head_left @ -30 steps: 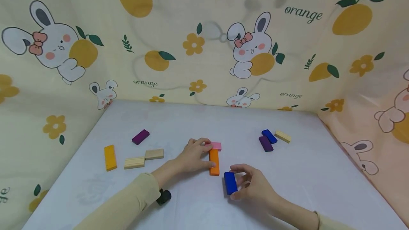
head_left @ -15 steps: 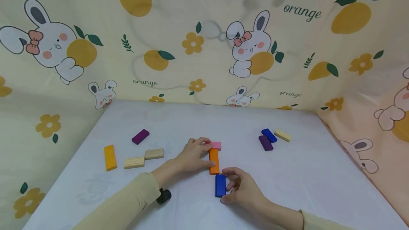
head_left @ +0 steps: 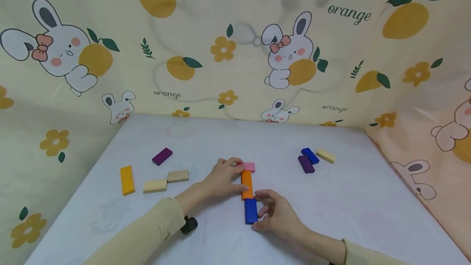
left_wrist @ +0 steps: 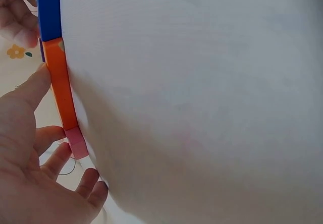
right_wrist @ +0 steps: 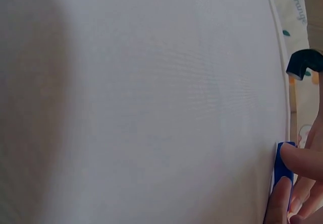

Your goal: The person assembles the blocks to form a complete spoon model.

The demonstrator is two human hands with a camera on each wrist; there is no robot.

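Note:
A row of coloured blocks stretches toward me mid-table in the head view: a pink block (head_left: 250,167) at the far end, an orange block (head_left: 247,180), then a blue block (head_left: 251,212). My left hand (head_left: 222,180) holds the first two from the left, thumb on the orange block and forefinger at the pink one. From the right, my right hand (head_left: 280,215) pinches the blue block between thumb and fingers, its far end against the orange block. The left wrist view shows the orange block (left_wrist: 59,85) meeting the blue block (left_wrist: 49,12) end to end.
To the left lie a yellow block (head_left: 127,180), a purple block (head_left: 162,156) and two plain wooden blocks (head_left: 155,186). At the right sit a blue block (head_left: 310,156), a dark purple block (head_left: 306,164) and a plain block (head_left: 326,156). Patterned cloth (head_left: 206,32) hangs behind the table.
My right hand has brought the blue block leftward and slightly away from me, straightening it against the near end of the orange block. The left hand has stayed in place.

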